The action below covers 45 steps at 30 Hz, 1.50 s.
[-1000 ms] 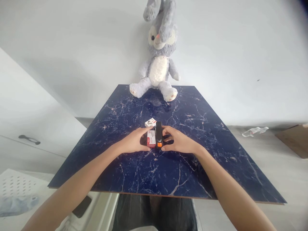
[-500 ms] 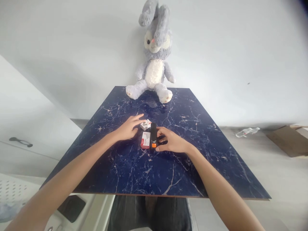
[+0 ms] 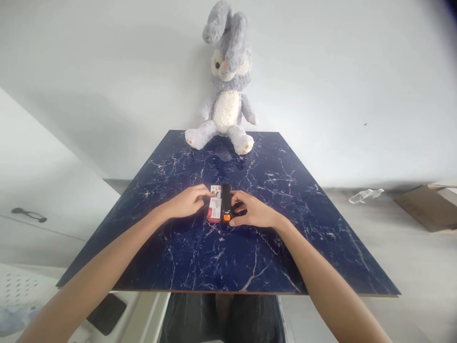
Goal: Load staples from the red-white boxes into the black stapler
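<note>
Near the middle of the blue marbled table (image 3: 200, 257), a small white box (image 3: 215, 190) with red print lies just beyond a red-and-white box (image 3: 214, 209). Along the right side of both boxes lies a long black device (image 3: 226, 197) with an orange square at its near end; its exact kind is unclear. My left hand (image 3: 191, 199) has its fingers bent together, the tips at the left edge of the small white box. From the right, my right hand (image 3: 252, 209) grips the black device, thumb near the orange end and forefinger farther up.
A grey plush rabbit (image 3: 227, 109) sits at the table's far edge against the wall. To the right on the floor are a clear plastic bottle (image 3: 366, 196) and a cardboard box (image 3: 421, 207). A dark flat object (image 3: 107, 313) lies below left.
The small white box has turned from askew to line up with the red-and-white box. My left hand's spread fingers have drawn in to its edge. My right hand stays at the black device.
</note>
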Available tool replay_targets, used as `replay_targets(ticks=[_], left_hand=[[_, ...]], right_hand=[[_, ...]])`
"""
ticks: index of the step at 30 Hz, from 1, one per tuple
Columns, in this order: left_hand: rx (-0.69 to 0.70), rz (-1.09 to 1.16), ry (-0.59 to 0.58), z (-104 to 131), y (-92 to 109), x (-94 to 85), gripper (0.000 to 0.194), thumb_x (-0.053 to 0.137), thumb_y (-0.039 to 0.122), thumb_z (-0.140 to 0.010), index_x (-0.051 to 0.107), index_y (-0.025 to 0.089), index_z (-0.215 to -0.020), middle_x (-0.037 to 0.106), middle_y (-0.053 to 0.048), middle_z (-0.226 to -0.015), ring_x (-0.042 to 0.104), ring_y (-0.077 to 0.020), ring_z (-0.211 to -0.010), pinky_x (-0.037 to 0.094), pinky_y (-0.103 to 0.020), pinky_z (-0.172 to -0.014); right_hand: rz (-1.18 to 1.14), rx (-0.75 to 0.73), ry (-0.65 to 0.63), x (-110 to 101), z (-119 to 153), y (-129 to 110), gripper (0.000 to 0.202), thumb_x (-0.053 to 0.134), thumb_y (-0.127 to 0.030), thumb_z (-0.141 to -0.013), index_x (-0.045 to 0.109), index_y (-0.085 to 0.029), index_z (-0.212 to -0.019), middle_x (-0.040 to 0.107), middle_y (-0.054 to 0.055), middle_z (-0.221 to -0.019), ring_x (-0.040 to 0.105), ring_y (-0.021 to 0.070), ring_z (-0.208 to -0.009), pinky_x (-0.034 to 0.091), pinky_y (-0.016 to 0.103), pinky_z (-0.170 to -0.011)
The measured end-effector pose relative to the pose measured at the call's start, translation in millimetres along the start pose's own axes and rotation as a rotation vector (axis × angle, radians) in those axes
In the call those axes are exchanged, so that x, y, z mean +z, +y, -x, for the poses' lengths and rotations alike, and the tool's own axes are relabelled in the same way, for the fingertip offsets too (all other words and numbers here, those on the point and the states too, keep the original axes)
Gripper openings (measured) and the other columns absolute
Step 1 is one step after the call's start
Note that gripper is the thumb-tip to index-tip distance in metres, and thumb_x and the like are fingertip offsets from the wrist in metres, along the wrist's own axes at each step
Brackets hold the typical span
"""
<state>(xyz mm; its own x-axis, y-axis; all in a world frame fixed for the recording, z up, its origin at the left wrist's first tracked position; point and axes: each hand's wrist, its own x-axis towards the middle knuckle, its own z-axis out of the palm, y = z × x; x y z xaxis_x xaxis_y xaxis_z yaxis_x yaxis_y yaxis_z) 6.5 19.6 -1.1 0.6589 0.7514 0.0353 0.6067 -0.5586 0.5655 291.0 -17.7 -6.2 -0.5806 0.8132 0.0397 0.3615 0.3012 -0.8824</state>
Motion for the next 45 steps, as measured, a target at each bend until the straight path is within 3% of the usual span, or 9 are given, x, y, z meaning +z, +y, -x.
replay_targets(ticks=[3, 7, 14, 19, 25, 30, 33, 40, 45], left_hand=[[0.002, -0.011, 0.093, -1.6, -1.1, -1.5, 0.052, 0.043, 0.013, -0.085, 0.059, 0.025, -0.133, 0.056, -0.007, -0.133, 0.059, -0.0234, -0.111, 0.05, -0.038, -0.094], [-0.074, 0.048, 0.049, -5.9, -10.1, 1.2, 0.073, 0.045, 0.015, -0.084, 0.033, 0.028, -0.155, 0.037, -0.006, -0.158, 0.031, -0.0296, -0.145, 0.031, -0.052, -0.118], [-0.071, 0.111, -0.029, 5.5, -17.0, 1.5, 0.078, 0.048, 0.025, -0.09, 0.015, 0.034, -0.161, 0.026, -0.002, -0.165, 0.022, -0.0303, -0.151, 0.026, -0.055, -0.121], [-0.068, 0.034, -0.101, 19.9, -11.3, -0.7, 0.115, 0.077, 0.056, -0.073, 0.006, 0.035, -0.161, 0.005, -0.008, -0.169, 0.018, -0.0403, -0.152, 0.031, -0.057, -0.118], [-0.129, -0.069, -0.003, 19.3, -0.7, 13.9, 0.12, 0.077, 0.064, -0.07, 0.005, 0.035, -0.161, 0.019, -0.012, -0.167, 0.024, -0.0422, -0.149, 0.034, -0.059, -0.114], [-0.067, -0.066, 0.024, 19.3, 6.1, 14.7, 0.101, 0.079, 0.057, -0.072, 0.029, 0.032, -0.157, 0.041, -0.012, -0.157, 0.041, -0.0406, -0.141, 0.044, -0.052, -0.108], [-0.038, -0.066, 0.013, 19.0, 10.4, 12.2, 0.09, 0.08, 0.052, -0.073, 0.041, 0.032, -0.151, 0.047, -0.01, -0.153, 0.041, -0.0406, -0.141, 0.042, -0.052, -0.109], [-0.016, -0.04, 0.011, 20.2, 15.5, 11.4, 0.084, 0.079, 0.045, -0.074, 0.045, 0.032, -0.149, 0.051, -0.009, -0.149, 0.042, -0.0407, -0.14, 0.043, -0.052, -0.108], [-0.089, -0.026, 0.023, 16.1, 3.0, 19.7, 0.097, 0.08, 0.056, -0.07, 0.038, 0.034, -0.154, 0.038, -0.012, -0.159, 0.032, -0.0434, -0.145, 0.036, -0.059, -0.112]], right_hand=[[0.017, -0.002, 0.003, 0.4, -0.6, 1.8, 0.045, 0.087, -0.035, -0.065, 0.054, -0.022, -0.094, 0.053, 0.007, -0.134, 0.063, 0.018, -0.094, 0.058, 0.039, -0.083], [-0.004, -0.016, 0.006, 1.4, -0.9, 3.4, 0.044, 0.086, -0.035, -0.066, 0.055, -0.022, -0.094, 0.054, 0.006, -0.133, 0.063, 0.0186, -0.096, 0.058, 0.038, -0.084], [-0.023, -0.009, -0.001, 1.9, 0.0, 2.3, 0.044, 0.086, -0.035, -0.066, 0.054, -0.022, -0.094, 0.056, 0.006, -0.13, 0.064, 0.0195, -0.097, 0.058, 0.039, -0.085], [-0.043, 0.027, 0.007, 1.7, 1.2, -3.3, 0.046, 0.085, -0.034, -0.066, 0.055, -0.022, -0.099, 0.056, 0.007, -0.132, 0.064, 0.0207, -0.1, 0.059, 0.041, -0.086], [-0.023, 0.009, 0.028, 1.6, 1.1, -4.3, 0.045, 0.086, -0.032, -0.066, 0.055, -0.022, -0.097, 0.056, 0.006, -0.131, 0.064, 0.02, -0.099, 0.059, 0.04, -0.086], [0.028, 0.014, 0.039, 1.4, 0.8, -2.6, 0.045, 0.086, -0.031, -0.065, 0.056, -0.023, -0.098, 0.055, 0.006, -0.135, 0.062, 0.022, -0.105, 0.057, 0.042, -0.09], [0.009, 0.05, 0.036, 1.6, 0.7, -3.1, 0.046, 0.086, -0.031, -0.065, 0.056, -0.023, -0.099, 0.054, 0.007, -0.136, 0.063, 0.022, -0.104, 0.057, 0.043, -0.091], [-0.019, 0.062, 0.046, 3.7, 0.8, -2.1, 0.042, 0.086, -0.031, -0.065, 0.059, -0.022, -0.095, 0.047, 0.008, -0.148, 0.063, 0.025, -0.11, 0.056, 0.045, -0.096], [-0.096, 0.079, 0.051, -1.0, 0.9, 4.6, 0.043, 0.086, -0.032, -0.065, 0.06, -0.022, -0.098, 0.046, 0.009, -0.149, 0.065, 0.0258, -0.109, 0.055, 0.048, -0.101]])
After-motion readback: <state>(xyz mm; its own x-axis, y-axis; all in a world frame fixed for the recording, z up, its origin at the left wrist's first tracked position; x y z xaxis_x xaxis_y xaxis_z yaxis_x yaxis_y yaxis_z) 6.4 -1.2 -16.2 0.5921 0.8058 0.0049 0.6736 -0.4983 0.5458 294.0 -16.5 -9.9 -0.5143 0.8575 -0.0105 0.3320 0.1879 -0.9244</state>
